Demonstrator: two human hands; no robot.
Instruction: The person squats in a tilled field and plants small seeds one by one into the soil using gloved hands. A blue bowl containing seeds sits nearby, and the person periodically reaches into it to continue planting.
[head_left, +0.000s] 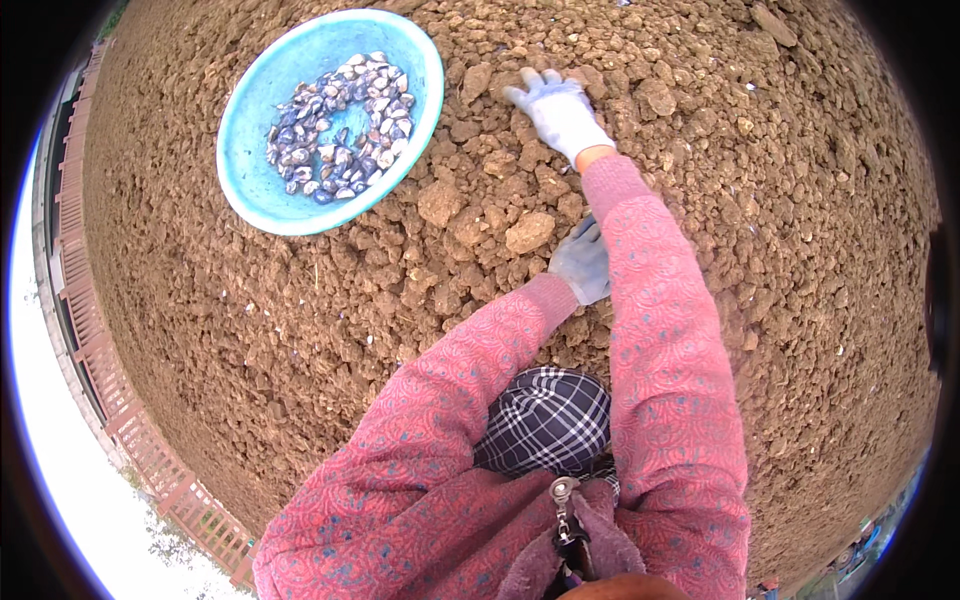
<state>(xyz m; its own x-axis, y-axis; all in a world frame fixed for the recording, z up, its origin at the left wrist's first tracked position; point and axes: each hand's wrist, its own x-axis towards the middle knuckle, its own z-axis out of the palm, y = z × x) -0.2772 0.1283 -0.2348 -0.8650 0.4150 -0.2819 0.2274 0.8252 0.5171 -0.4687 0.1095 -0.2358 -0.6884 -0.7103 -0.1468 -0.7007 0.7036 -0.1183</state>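
Observation:
My right hand (559, 112), in a white work glove with a grey-blue coating on the fingers, reaches out palm down over the loose brown soil. Its fingers are apart and nothing shows in them. My left hand (583, 262), gloved the same way, is low at the soil nearer my body. The right forearm covers part of it, so its fingertips and anything under them are hidden. Left of the right hand, a round turquoise basin (251, 161) rests on the ground. Inside, small purple and whitish bulbs or cloves (382, 105) lie in a ring around a patch of bare bottom.
Cloddy soil (787, 247) surrounds me, with larger lumps such as a clod (530, 232) between basin and left hand. Small pale flecks dot it. A reddish-brown railing (135, 420) runs along the far left. My plaid-covered knee (551, 420) is below the left hand.

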